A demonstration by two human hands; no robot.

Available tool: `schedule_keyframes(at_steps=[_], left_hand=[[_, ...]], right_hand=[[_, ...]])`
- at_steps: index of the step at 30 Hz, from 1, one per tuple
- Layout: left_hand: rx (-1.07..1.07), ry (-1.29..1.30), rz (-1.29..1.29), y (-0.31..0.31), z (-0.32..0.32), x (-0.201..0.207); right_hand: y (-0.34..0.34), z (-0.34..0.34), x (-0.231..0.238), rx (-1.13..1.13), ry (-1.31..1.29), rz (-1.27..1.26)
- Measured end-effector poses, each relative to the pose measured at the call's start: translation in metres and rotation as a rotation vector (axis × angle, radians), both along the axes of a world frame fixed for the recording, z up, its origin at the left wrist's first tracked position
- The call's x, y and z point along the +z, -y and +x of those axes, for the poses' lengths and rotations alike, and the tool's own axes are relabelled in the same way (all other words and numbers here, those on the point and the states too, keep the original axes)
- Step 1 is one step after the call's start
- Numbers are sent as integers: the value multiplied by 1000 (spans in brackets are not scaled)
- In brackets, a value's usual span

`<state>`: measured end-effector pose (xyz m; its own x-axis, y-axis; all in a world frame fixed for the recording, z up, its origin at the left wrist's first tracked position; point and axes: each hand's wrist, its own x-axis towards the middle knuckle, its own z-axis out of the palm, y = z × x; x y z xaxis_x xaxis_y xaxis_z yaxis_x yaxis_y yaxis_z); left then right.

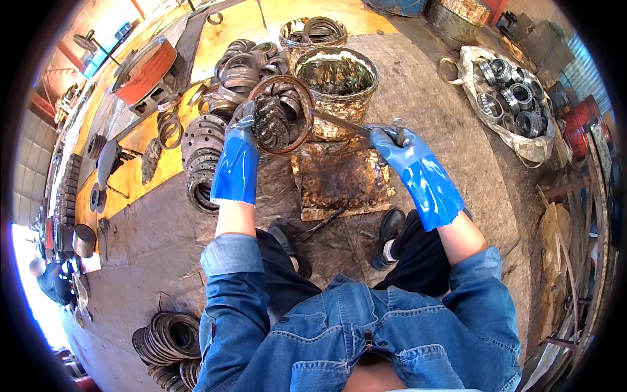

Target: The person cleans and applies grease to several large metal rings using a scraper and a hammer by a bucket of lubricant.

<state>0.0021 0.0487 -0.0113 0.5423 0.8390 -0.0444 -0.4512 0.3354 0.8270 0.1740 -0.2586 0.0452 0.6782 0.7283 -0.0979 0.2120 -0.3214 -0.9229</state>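
Observation:
Both my hands wear blue rubber gloves. My left hand [240, 124] grips the left side of a brown, rusty metal ring [307, 124], held up at a tilt in front of me. In my right hand [396, 145] is a flat metal scraper [341, 121], its blade pointing left. The blade's tip meets or overlaps the ring's right side; I cannot tell if they touch. Behind the scraper stands a grimy bucket [339, 104] with dark greasy stuff inside. A stained square sheet [345, 183] lies on the floor below.
A second bucket [287, 39] holding rings stands farther back. Piled rings [238, 72] and a row of flanges [204, 147] lie left. At right, a white sack [477, 101] carries several bearings [521, 97]. More rings [176, 336] are stacked near, at lower left.

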Motion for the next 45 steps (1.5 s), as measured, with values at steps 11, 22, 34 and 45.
schedule_keyframes(at_steps=[11,22,34,45], left_hand=[[20,13,-219,29,-4,36],[-6,63,-171,19,-7,27],[0,-26,200,26,-6,23],[36,-103,415,34,-7,23]], right_hand=[[-13,-2,-16,-60,-150,78],[-16,-1,-30,-142,-672,128],[-26,6,-20,-97,-288,215],[-30,-42,-82,-66,-1034,269]])
